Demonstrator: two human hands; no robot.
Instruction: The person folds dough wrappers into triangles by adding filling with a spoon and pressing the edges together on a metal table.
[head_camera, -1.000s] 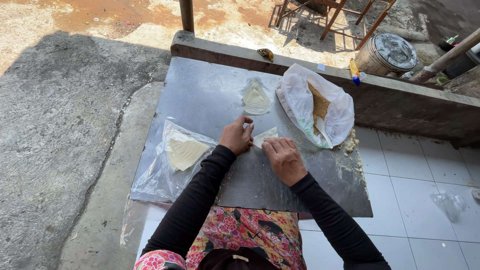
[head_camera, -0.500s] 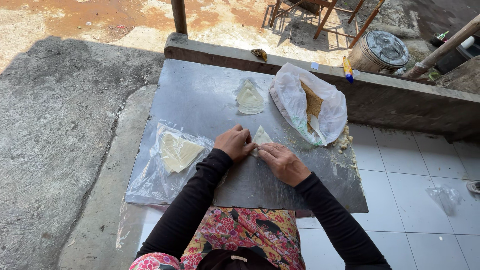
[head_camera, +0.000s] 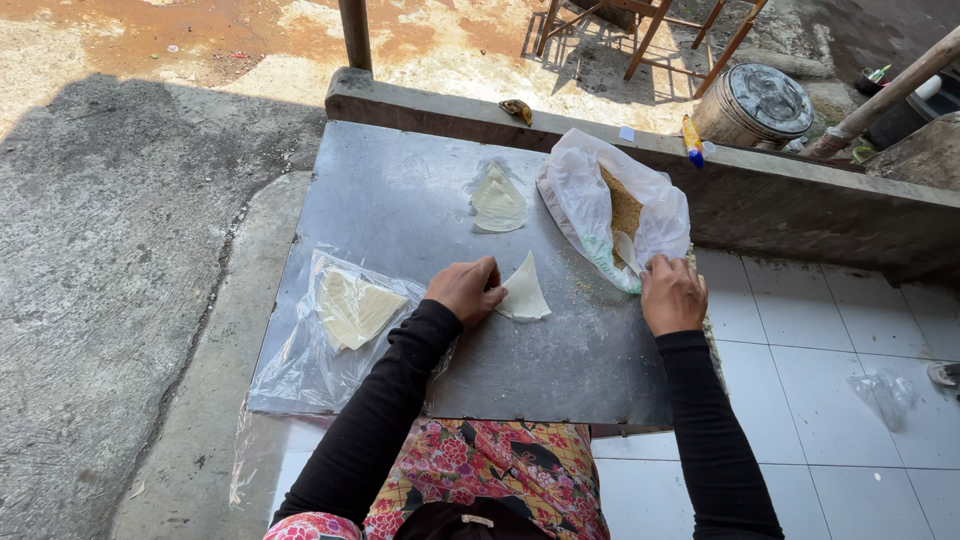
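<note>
The right hand (head_camera: 672, 293) had left the folded wrapper (head_camera: 523, 292) mid-worktop and now gripped the white bag (head_camera: 612, 205) near the far right corner; the left hand (head_camera: 465, 290), fingers curled, pinned the wrapper.

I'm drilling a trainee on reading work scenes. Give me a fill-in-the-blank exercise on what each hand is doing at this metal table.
1. The left hand presses on a pale folded wrapper shaped like a ____.
2. The right hand touches the white ____ bag holding brown filling.
3. A stack of wrappers lies on a clear sheet to the person's ____.
4. Both arms wear ____ sleeves.

Missing words: triangle; plastic; left; black
</note>
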